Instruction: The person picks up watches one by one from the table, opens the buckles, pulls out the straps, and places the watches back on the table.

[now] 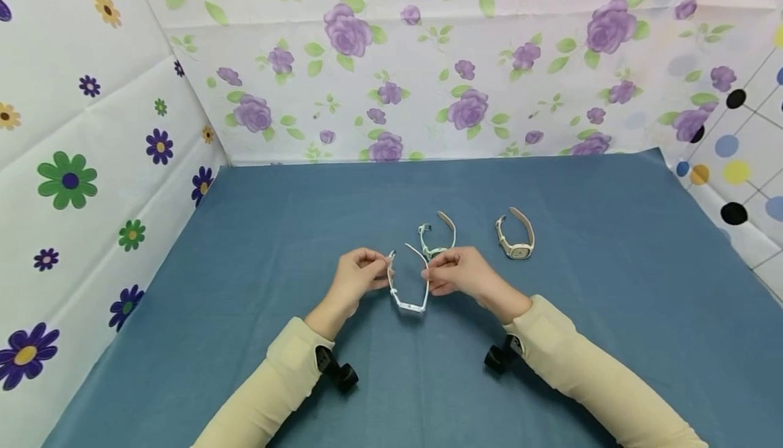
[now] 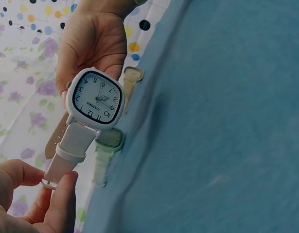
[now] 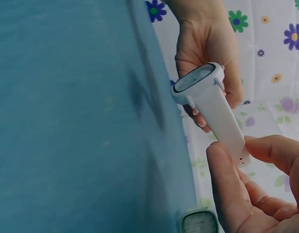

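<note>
A white wristwatch (image 1: 411, 308) with a rounded-square face is held in the air between both hands, its strap unbuckled and bowed into an open U. My left hand (image 1: 355, 277) pinches the buckle end of the strap between thumb and fingers. On the other side, my right hand (image 1: 460, 272) pinches the strap's holed half. The left wrist view shows the watch dial (image 2: 96, 97) with its numerals upside down. Just beyond the right hand lies a pale green watch (image 1: 433, 253), partly covered by that hand in the head view.
A beige watch (image 1: 520, 251) lies unbuckled farther right on the blue cloth (image 1: 275, 230). Patterned sheets hang at the back (image 1: 416, 94) and left side (image 1: 92, 128), with a dotted one at right. Each wrist wears a black camera (image 1: 503, 356).
</note>
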A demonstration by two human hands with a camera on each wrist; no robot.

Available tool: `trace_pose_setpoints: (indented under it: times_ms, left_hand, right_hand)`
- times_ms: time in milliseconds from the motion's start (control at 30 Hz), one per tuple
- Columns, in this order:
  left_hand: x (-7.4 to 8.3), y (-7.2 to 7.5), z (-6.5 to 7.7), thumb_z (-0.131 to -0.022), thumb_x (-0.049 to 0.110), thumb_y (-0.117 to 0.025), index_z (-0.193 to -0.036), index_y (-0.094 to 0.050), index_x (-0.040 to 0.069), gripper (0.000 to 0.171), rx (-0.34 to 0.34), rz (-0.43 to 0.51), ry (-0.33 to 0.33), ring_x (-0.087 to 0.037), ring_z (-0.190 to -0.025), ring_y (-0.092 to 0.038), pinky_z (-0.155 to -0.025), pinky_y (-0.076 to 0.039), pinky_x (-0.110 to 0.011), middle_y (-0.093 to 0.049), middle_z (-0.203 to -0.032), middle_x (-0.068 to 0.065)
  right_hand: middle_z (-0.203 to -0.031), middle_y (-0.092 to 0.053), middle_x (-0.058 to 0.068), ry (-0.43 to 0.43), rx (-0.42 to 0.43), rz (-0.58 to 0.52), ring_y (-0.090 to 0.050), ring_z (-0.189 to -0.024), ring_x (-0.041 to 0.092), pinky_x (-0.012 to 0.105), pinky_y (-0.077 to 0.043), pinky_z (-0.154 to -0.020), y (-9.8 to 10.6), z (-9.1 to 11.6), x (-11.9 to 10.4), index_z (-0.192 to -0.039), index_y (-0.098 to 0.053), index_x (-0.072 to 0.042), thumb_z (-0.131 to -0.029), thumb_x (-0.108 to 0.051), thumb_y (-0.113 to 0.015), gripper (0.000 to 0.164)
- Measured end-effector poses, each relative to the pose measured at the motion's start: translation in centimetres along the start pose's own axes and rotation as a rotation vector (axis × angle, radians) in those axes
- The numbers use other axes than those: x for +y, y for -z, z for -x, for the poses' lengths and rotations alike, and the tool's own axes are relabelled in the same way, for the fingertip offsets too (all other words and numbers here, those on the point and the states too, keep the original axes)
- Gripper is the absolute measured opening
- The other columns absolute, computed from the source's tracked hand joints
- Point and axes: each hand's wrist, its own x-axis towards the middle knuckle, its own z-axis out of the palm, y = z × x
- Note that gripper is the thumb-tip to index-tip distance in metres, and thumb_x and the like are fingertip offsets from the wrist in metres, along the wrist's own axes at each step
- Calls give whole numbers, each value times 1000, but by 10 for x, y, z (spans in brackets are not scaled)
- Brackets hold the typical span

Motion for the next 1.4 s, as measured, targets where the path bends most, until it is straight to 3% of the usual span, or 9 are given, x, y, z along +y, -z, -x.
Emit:
trace_pose_setpoints:
  times_ms: [133,367,600,800,1033,1400]
  left_hand:
    - [6,8,-3,-92,1,-56,-98,-61,-8,11,-6,-12,-14,-13,-75,-68,-73,-61,-34,-64,-101,-28]
    - [25,20,-11,-92,3,-56,-100,-62,-7,14,29,-93,-39,-12,-76,-66,-75,-60,-34,-65,-91,-12]
    - [39,34,-22,-93,5,-58,-101,-62,-7,16,66,-108,-48,-16,-80,-67,-74,-60,-32,-64,-92,-10]
    - [39,45,-36,-93,6,-57,-103,-61,-7,16,73,-92,-17,-11,-76,-66,-75,-60,-31,-64,-97,-9]
    - [34,60,-55,-95,6,-54,-107,-61,-8,20,77,-136,20,-9,-77,-64,-79,-59,-32,-63,-111,-19]
    - [24,58,-78,-95,8,-56,-110,-62,-7,21,97,-160,53,-11,-76,-65,-79,-59,-32,-63,-111,-22]
  right_hand:
    - [-94,-68,24,7,15,1,-68,-70,15,37,-61,-71,-6,-8,-13,-104,-66,7,-88,-8,-67,22]
    - [-98,-67,24,4,8,-3,-67,-69,14,39,-60,-75,-14,-22,-34,-104,-66,6,-88,-8,-67,21]
    - [-100,-67,25,3,31,21,-68,-67,14,42,-59,-78,-22,-40,-50,-103,-67,4,-89,-10,-66,20]
    - [-101,-68,24,-14,70,34,-68,-68,15,39,-60,-76,-28,-57,-55,-102,-68,5,-88,-9,-66,19]
    - [-93,-70,22,-7,80,72,-68,-68,16,33,-61,-71,-41,-73,-55,-105,-68,8,-88,-7,-65,22]
    - [-83,-71,19,-50,147,178,-69,-66,19,37,-61,-71,-48,-92,-57,-97,-71,8,-89,-5,-62,18]
